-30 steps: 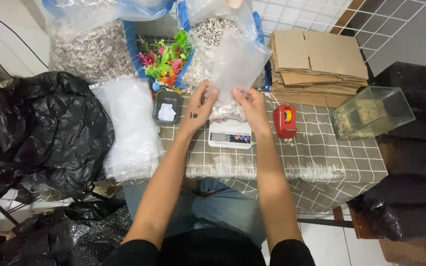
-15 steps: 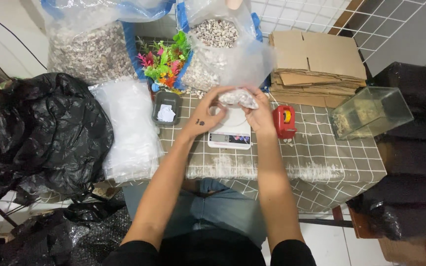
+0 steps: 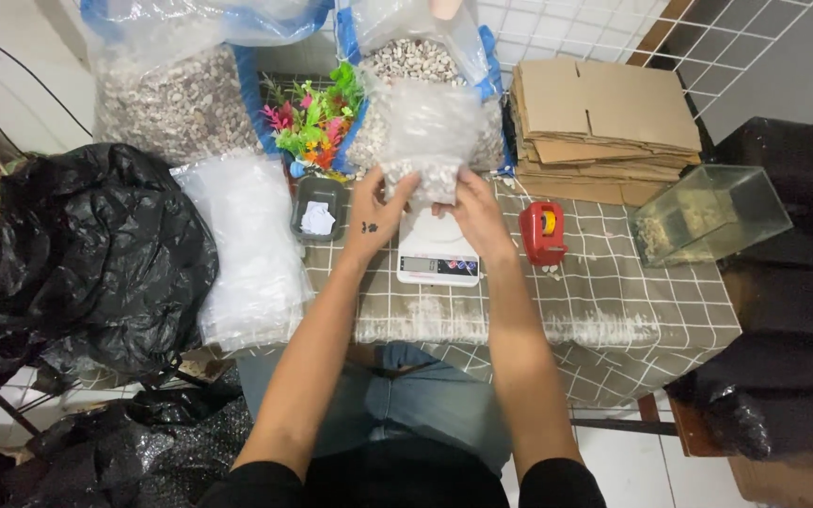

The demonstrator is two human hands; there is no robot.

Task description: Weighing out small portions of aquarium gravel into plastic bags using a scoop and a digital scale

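Fingers of the left hand (image 3: 375, 209) and right hand (image 3: 475, 209) pinch the clear bag of pebbles (image 3: 422, 141). Half a second ago it sat lower; now it's lifted above the white digital scale (image 3: 438, 250), so weighing looks finished.

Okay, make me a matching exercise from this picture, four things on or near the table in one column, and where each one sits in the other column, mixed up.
Things
1. small clear bag of pebbles
2. red tape dispenser
3. flattened cardboard boxes
4. black plastic bag

Places
A. stacked at the far right corner of the table
B. heaped off the table's left side
C. held in both hands, left hand and right hand, above the white scale
D. on the checked cloth just right of the scale

Pairs: 1-C, 2-D, 3-A, 4-B
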